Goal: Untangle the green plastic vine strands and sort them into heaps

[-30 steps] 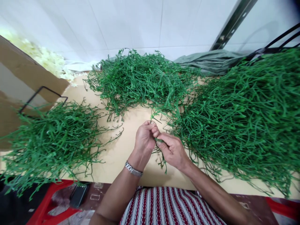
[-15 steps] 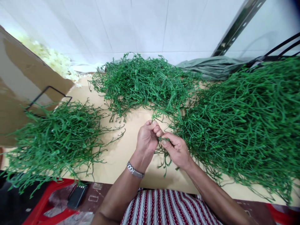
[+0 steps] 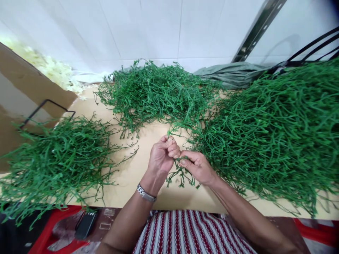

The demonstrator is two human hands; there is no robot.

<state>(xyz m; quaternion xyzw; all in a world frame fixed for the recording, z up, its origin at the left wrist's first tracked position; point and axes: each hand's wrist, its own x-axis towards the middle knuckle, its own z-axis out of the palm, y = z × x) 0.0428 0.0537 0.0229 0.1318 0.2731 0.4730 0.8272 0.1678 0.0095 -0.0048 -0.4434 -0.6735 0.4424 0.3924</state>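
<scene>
Where bare table (image 3: 137, 173) opens between green piles, left hand (image 3: 161, 157), right hand (image 3: 197, 167) — both pinching one green sprig (image 3: 181, 174); table edge close below

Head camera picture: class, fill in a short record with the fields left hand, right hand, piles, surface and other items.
left hand: left hand, wristwatch on its wrist, fingers closed on a small branched green plastic sprig
right hand: right hand pinches the same sprig
piles: three heaps of green plastic stems, left, middle, right
surface: tan tabletop
other items: brown cardboard sheet at left; white tiled wall behind
</scene>
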